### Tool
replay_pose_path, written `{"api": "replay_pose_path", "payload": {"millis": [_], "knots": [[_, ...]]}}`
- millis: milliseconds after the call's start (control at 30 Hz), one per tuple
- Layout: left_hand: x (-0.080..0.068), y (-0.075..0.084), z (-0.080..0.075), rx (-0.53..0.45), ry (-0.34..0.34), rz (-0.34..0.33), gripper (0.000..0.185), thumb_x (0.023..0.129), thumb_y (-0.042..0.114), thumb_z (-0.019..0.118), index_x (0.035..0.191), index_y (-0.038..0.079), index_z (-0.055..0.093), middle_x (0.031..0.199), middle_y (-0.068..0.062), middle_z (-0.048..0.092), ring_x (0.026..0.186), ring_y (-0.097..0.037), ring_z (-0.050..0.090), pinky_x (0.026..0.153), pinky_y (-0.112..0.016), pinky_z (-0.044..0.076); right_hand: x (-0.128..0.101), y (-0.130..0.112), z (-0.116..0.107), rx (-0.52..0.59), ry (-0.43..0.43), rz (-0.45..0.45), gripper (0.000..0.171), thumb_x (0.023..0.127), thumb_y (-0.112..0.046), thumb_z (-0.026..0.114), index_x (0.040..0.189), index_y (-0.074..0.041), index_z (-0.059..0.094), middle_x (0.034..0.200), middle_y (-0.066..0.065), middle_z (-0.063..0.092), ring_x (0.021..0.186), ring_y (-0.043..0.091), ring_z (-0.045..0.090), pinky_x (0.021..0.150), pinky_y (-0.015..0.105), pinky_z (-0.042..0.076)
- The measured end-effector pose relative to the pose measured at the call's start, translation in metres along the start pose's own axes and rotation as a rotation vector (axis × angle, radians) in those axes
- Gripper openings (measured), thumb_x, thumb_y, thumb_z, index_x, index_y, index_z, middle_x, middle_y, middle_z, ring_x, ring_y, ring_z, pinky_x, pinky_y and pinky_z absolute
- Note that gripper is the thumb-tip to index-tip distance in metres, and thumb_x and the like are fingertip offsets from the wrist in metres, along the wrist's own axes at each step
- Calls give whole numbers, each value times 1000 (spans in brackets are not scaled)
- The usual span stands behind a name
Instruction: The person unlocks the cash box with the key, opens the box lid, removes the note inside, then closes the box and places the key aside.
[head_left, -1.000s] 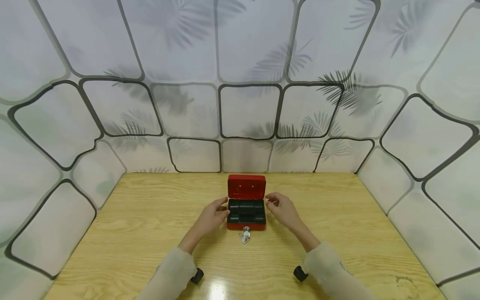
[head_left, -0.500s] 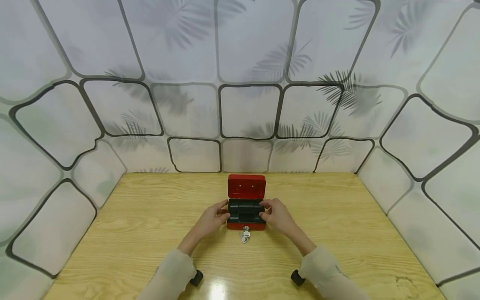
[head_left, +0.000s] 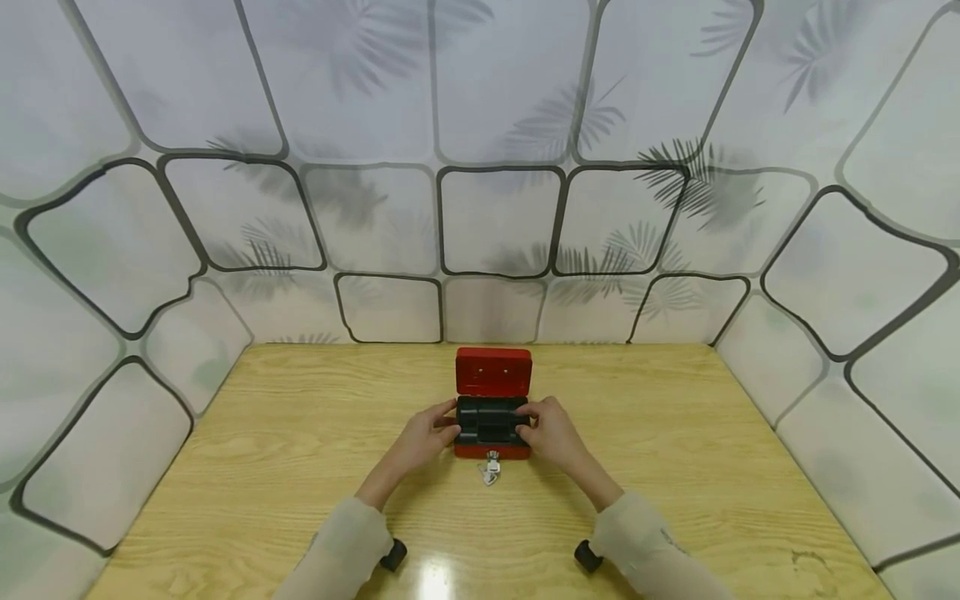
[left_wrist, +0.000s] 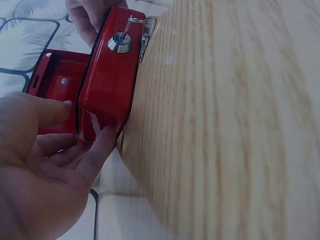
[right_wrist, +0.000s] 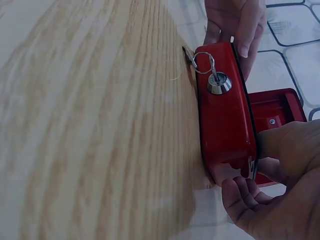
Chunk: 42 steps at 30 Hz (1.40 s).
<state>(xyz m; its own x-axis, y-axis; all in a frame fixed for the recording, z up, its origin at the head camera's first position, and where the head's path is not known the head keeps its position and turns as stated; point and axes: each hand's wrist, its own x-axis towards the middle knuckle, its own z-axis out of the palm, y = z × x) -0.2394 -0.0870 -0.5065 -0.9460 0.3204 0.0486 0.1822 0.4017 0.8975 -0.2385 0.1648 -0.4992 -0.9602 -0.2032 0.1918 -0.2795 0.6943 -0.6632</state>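
Observation:
A small red cash box (head_left: 492,451) stands open at the table's middle, its lid (head_left: 493,372) upright and a black tray (head_left: 491,421) inside. A key with a ring (head_left: 491,469) sits in the front lock (left_wrist: 119,43). My left hand (head_left: 448,423) grips the box's left end. In the left wrist view this hand (left_wrist: 87,120) has its thumb over the rim and its fingers against the outer side. My right hand (head_left: 527,423) grips the right end the same way, as the right wrist view of it (right_wrist: 247,167) shows.
The box rests on a light wooden table (head_left: 675,467). Patterned white wall panels (head_left: 495,225) close the table in at the back and on both sides. A black strap-mounted device sits at each wrist (head_left: 393,552), low over the table's near edge.
My right hand moved left from beside the lid and took hold of the box's right end. My left hand closed in slightly on the left end. The box stayed in place.

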Motion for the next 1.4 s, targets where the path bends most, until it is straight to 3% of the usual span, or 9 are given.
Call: {"api": "replay_pose_path", "payload": {"millis": [433,833,1167,1400], "knots": [[0,0,-1,-5,8,3,51,101,2,61,149,-10,47,141,-30,57,123,-43,62,100,-53,53,2,-5,3,-80,58,-35,10,84,2,80,94,0,81,84,7,60,78,19,50,69,35,49],[0,-3,2,-34,15,25,49,100,0,63,147,-10,50,140,-30,56,120,-43,63,87,-43,60,2,-12,4,-151,146,-71,6,82,6,80,82,0,80,80,8,63,78,24,56,73,42,54],[0,-3,2,-34,3,12,50,101,1,62,149,-8,49,139,-29,56,121,-43,62,84,-41,61,2,-19,-1,-140,169,-57,5,84,4,78,83,0,80,83,10,63,80,27,61,75,44,56],[0,-2,1,-15,-17,15,50,104,5,60,151,-5,48,145,-28,53,124,-44,60,91,-45,59,0,-22,-14,-150,189,-54,4,86,7,77,86,3,80,86,11,63,82,28,63,75,44,58]]}}
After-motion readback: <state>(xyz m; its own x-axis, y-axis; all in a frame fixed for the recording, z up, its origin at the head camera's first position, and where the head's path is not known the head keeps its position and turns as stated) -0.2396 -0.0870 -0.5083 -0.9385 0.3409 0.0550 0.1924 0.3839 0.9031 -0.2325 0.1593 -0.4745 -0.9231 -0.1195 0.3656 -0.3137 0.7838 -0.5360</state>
